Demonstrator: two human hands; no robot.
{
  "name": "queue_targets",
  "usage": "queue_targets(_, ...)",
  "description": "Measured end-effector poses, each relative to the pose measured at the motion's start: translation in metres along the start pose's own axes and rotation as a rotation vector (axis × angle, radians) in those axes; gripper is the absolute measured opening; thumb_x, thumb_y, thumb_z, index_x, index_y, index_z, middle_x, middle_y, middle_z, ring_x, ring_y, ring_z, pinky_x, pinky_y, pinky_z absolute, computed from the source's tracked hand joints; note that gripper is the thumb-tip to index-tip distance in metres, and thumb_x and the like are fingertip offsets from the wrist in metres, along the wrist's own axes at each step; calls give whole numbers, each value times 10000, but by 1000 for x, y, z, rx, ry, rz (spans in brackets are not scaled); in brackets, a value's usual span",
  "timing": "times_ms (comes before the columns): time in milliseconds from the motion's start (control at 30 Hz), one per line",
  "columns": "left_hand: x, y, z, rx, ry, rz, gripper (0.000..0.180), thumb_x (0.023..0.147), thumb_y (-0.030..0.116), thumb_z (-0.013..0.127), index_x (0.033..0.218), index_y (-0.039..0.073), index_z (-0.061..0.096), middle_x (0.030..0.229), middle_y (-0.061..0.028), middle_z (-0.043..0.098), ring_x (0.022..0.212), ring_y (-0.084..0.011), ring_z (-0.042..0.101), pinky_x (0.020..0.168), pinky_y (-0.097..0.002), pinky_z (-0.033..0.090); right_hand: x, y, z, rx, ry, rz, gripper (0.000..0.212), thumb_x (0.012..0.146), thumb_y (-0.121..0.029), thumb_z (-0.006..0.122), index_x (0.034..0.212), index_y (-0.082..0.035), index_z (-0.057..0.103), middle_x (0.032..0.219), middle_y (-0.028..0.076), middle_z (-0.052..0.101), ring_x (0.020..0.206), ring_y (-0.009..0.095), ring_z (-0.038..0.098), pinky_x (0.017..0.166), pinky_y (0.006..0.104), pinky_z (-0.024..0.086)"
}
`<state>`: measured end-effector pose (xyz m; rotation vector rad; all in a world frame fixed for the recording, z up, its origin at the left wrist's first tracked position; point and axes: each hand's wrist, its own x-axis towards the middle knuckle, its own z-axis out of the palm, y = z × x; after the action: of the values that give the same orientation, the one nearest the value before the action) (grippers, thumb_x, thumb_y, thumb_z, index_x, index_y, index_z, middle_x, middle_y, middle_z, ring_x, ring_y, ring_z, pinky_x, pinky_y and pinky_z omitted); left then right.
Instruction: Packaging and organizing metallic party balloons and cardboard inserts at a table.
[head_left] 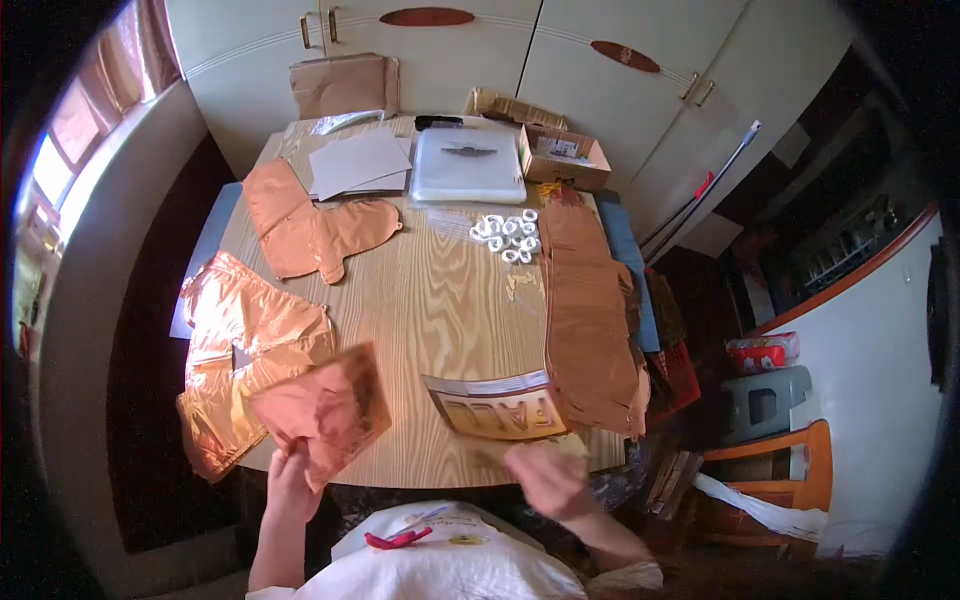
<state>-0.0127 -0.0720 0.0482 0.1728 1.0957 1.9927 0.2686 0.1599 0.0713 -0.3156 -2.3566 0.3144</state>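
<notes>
My left hand [290, 480] is closed on the lower edge of a folded copper-coloured foil balloon [325, 405], raised above the table's near edge. To the right, my right hand [550, 480] is curled and slightly blurred at the lower corner of a printed card [495, 405]. That card has large golden letters and a pale strip along its top, and it tilts over the table. Flat beside my left hand lies a shiny foil balloon [225, 350], with a duller foil balloon [310, 225] beyond it. A long stack of flat copper foil [590, 310] runs along the table's right side.
Several small white rolls [508, 235] cluster past the table's middle. Behind them are clear plastic bags [465, 170], white sheets [360, 165] and an open cardboard box [565, 157]. A wooden chair [815, 470] stands at the right. A red pen [398, 540] lies against my shirt.
</notes>
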Motion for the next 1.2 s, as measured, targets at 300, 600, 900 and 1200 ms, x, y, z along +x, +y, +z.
queue_targets(300, 15, 14, 61, -190, -221, -192, 336, 989, 210, 469, 1270, 26, 477, 1229, -151, 589, 1104, -309, 609, 940, -492, 506, 57, 70, 54, 509, 279, 628, 178, 917, -131, 641, 1037, -25, 563, 772, 0, 569, 651, 70, 508, 587, 235, 441)
queue_targets(600, 45, -66, 65, -66, -34, -728, 327, 1013, 267, 422, 1264, 72, 497, 1237, -102, 595, 1106, -279, 604, 915, -481, 506, 25, 61, 103, -114, -129, 468, 225, 843, -127, 640, 1050, -53, 591, 932, 140, 627, 917, 332, 597, 783, 438, 477)
queue_targets(900, 64, -79, 70, -36, -24, -745, 323, 1013, 248, 432, 1250, 39, 497, 1196, -130, 614, 1081, -293, 618, 919, -498, 508, 29, 74, 96, 259, -188, 140, 495, 856, -254, 664, 1305, -90, 534, 1339, 140, 507, 1260, 331, 465, 1025, 434, 392)
queue_targets(1200, 73, -75, 77, 88, -5, -756, 308, 982, 159, 502, 1251, 9, 492, 1122, -139, 627, 1025, -275, 637, 878, -430, 542, 29, 69, 100, -70, -507, 15, 675, 908, -481, 523, 1435, -84, 383, 1502, 129, 343, 1404, 293, 291, 1151, 451, 214)
